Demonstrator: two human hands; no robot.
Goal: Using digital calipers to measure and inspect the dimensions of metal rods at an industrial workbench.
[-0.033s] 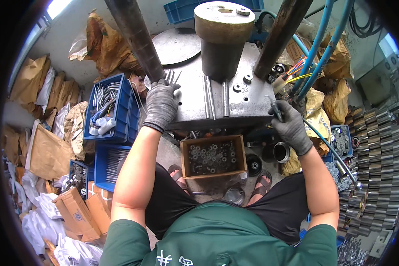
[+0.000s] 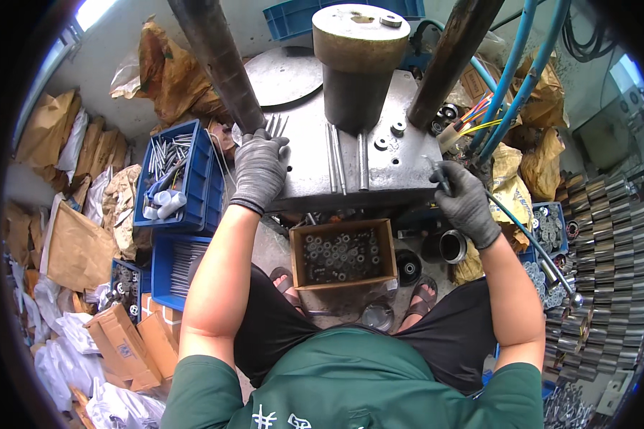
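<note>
My left hand (image 2: pixel 258 168), in a grey knit glove, is closed at the left side of the steel press table (image 2: pixel 308 168), beside the base of a thick column (image 2: pixel 218 64). Several thin metal rods (image 2: pixel 276 126) stick out past its fingers. My right hand (image 2: pixel 469 204), gloved alike, is curled round a dark cylindrical handle (image 2: pixel 442 179) at the table's right edge. Between the hands lie slim steel rods (image 2: pixel 335 159) and a thicker rod (image 2: pixel 363 161). Two small ring-shaped parts (image 2: pixel 381 144) rest to their right.
A heavy press ram (image 2: pixel 361 71) stands mid-table, with another column (image 2: pixel 454 61) to its right. Below the table edge is a cardboard box (image 2: pixel 343 282) of small rings. Blue bins (image 2: pixel 175 171) stand left; a ball-ended lever (image 2: pixel 551 264) and stacked metal tubes (image 2: pixel 601 279) are right.
The view has shifted very slightly. Both hands keep their places and grips, and the right-hand handle looks tilted a little differently.
</note>
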